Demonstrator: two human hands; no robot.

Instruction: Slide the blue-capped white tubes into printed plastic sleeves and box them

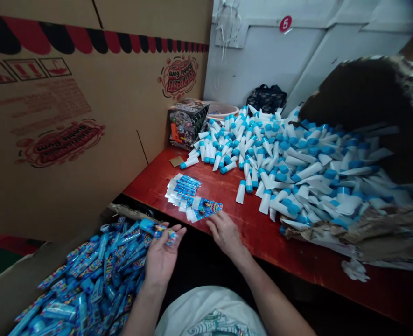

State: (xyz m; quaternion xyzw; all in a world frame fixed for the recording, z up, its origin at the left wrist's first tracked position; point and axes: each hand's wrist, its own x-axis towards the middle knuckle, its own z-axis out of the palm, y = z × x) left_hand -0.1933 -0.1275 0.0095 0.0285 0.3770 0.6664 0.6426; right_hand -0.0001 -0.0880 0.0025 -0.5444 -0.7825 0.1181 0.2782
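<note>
My left hand point(162, 254) is closed around a tube point(160, 230) with a blue cap and a colourful printed wrap, held over the box at the lower left. At the table's front edge my right hand point(225, 233) pinches the right end of a blue printed sleeve point(209, 207). That sleeve lies beside a fanned stack of clear-ended printed sleeves point(184, 187). Finished-looking wrapped tubes point(97, 275) fill the box below my left hand. Plain white tubes with blue caps point(262, 144) are heaped across the table to the right.
The red table point(150, 179) runs along the front. A large printed carton point(122, 102) stands at the left. Behind the heap are a dark patterned box point(188, 123), a pink basin point(223, 110) and a dark bag point(266, 98). Torn cardboard point(377, 228) borders the heap at the right.
</note>
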